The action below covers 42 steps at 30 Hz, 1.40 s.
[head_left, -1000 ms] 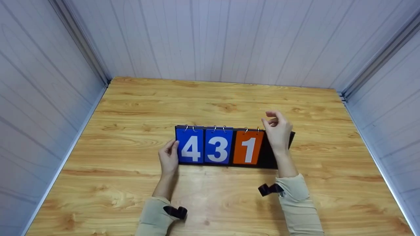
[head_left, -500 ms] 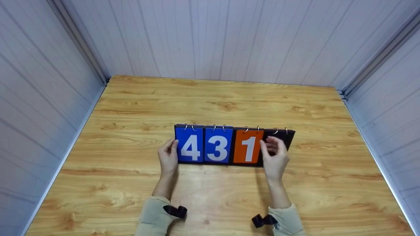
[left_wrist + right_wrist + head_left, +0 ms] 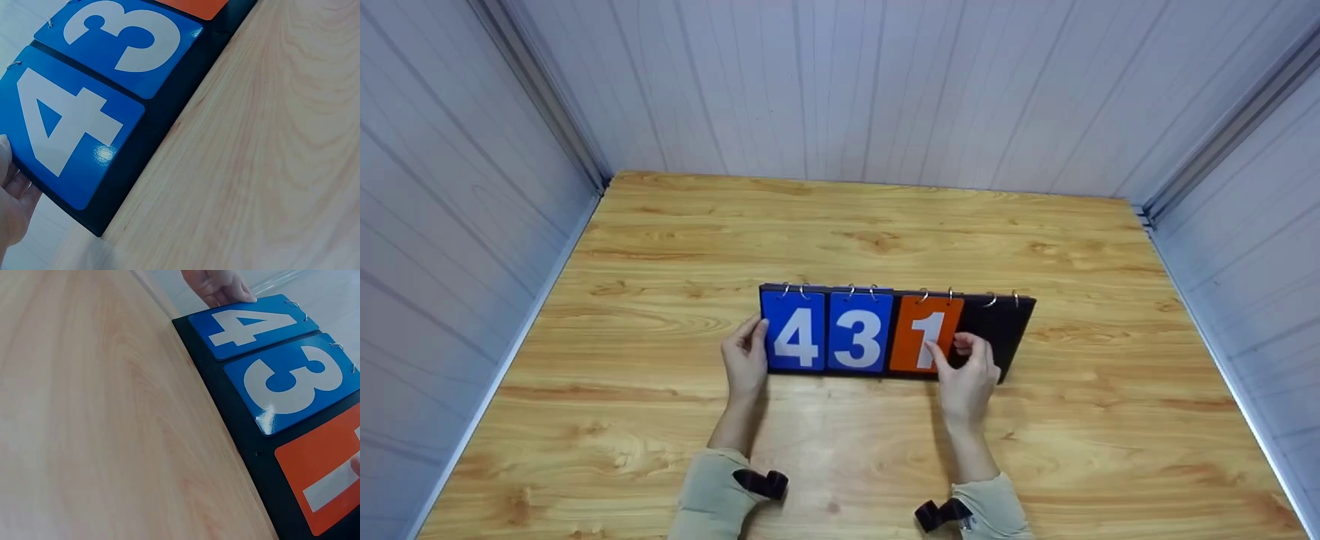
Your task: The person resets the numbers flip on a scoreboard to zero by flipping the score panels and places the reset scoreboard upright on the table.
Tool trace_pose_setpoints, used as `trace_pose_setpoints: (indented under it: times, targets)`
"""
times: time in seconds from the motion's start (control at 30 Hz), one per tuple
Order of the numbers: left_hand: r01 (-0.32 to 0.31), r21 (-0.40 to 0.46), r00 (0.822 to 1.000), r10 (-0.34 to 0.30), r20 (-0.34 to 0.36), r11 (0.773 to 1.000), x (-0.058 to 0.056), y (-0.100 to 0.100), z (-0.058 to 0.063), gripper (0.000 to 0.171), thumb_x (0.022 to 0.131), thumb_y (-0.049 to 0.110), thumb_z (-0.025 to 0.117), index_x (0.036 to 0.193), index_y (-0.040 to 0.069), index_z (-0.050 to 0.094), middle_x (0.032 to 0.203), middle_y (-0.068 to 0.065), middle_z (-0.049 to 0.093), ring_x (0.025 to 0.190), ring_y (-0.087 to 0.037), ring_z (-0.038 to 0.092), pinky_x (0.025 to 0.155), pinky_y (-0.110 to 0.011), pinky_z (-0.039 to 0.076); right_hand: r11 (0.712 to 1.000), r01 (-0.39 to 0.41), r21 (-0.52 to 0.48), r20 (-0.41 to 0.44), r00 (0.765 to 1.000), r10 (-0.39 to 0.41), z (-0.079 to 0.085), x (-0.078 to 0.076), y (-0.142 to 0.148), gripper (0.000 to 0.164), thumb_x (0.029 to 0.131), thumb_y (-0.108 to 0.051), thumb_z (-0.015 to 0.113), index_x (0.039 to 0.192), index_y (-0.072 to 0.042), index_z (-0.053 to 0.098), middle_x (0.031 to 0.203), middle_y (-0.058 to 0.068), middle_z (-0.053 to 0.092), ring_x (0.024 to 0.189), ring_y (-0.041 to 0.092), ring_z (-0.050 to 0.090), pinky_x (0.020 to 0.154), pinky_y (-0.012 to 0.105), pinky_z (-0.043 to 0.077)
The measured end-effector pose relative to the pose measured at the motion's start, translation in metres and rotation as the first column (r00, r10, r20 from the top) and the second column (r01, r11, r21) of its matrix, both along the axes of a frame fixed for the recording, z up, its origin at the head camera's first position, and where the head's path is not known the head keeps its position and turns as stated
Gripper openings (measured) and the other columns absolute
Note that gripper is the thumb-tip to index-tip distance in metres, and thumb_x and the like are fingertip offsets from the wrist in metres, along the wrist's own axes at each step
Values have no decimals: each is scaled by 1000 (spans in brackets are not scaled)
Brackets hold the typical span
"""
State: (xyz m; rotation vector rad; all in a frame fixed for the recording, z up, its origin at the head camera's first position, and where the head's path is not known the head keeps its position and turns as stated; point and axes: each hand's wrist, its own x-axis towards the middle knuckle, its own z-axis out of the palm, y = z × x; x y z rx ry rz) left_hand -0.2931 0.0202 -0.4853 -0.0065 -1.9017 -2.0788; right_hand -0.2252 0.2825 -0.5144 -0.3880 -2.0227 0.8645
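Note:
A black flip scoreboard (image 3: pixel 994 322) stands tilted on the table, its number cards hung on metal rings. Two blue cards show a white 4 (image 3: pixel 795 334) and a white 3 (image 3: pixel 126 36). To their right hangs an orange card (image 3: pixel 911 352) with a white 1. My left hand (image 3: pixel 745 364) grips the board's left edge, thumb at the front and fingers behind. At the orange card's lower right, my right hand (image 3: pixel 969 382) pinches it, thumb on its face and fingertips at its right edge. Only a fingertip of that hand enters the right wrist view.
A wood-grain table (image 3: pixel 840 465) carries the board. Pale panelled walls (image 3: pixel 840 90) enclose it at the back and both sides. Black wrist cameras (image 3: pixel 765 486) are strapped over the beige sleeves (image 3: pixel 712 495).
From over the board's top right, my right hand has come down and left to the orange card, uncovering the bare black panel at the right. My left hand keeps its place.

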Motion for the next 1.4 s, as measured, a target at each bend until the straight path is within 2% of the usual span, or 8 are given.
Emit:
trace_pose_setpoints:
  times: [0.4, 0.67, 0.8, 0.9, 1.1, 1.2, 1.27, 1.4]
  targets:
    - [32, 2, 997, -31, -64, 1000, -1, 0, 0, 16, 83, -10, 52, 95, -20, 58, 93, -32, 59, 80, -3, 57, 75, -17, 46, 985, -61, -160, 25, 998, 66, 9, 6, 2, 24, 65, -16, 79, 66, -1, 61, 59, 6, 59, 52, 15, 53, 48, 11, 40]
    - [24, 8, 997, -23, -75, 1000, -10, -2, -24, 17, 84, -6, 54, 95, -17, 59, 91, -28, 61, 81, -10, 59, 77, -22, 47, 942, -247, -229, -56, 969, 241, 14, 23, 1, 31, 70, -7, 74, 92, 4, 57, 59, 8, 59, 52, 11, 52, 49, 14, 44]
    - [22, 65, 989, -13, -144, 998, -13, -2, -32, 19, 84, 4, 58, 94, -11, 64, 88, -21, 64, 81, -15, 60, 75, -23, 48, 863, -430, -266, -175, 902, 396, 24, 33, -1, 34, 71, 8, 68, 102, 9, 54, 67, 16, 60, 57, 14, 55, 51, 15, 46]
    - [19, 85, 984, -3, -179, 996, -13, -2, -32, 19, 84, 8, 60, 91, -9, 65, 84, -17, 65, 78, -13, 59, 72, -21, 48, 807, -544, -229, -263, 833, 487, 36, 40, -2, 17, 76, 18, 57, 93, 15, 56, 75, 24, 60, 62, 12, 56, 53, 13, 45]
    - [7, 14, 995, -6, -101, 1000, -13, -2, -28, 17, 84, -4, 55, 93, -17, 61, 89, -27, 62, 79, -9, 59, 74, -21, 48, 696, -709, -112, -366, 681, 634, 51, 47, 5, 27, 72, 33, 35, 93, 25, 50, 90, 29, 57, 88, 16, 58, 76, 19, 47]
    - [16, 16, 997, -15, -70, 1000, -12, -3, -26, 17, 84, -5, 54, 95, -17, 60, 92, -29, 60, 81, -6, 58, 76, -19, 47, 655, -749, -98, -391, 635, 667, 57, 45, 11, 34, 64, 37, 38, 94, 26, 48, 93, 27, 58, 90, 18, 58, 79, 21, 47]
    - [19, 28, 998, -17, -59, 999, -12, -2, -25, 17, 84, -5, 54, 96, -16, 60, 93, -29, 60, 81, -5, 58, 76, -19, 47, 670, -739, -73, -406, 635, 657, 65, 41, 14, 32, 62, 36, 43, 91, 25, 51, 90, 25, 59, 87, 19, 58, 78, 23, 47]
    - [19, 43, 999, -17, -49, 999, -12, -2, -25, 18, 84, -5, 55, 96, -17, 60, 92, -28, 61, 80, -5, 58, 76, -20, 47, 782, -623, 31, -422, 701, 575, 84, 28, 18, 19, 63, 26, 55, 79, 18, 60, 83, 25, 55, 83, 26, 53, 76, 25, 46]
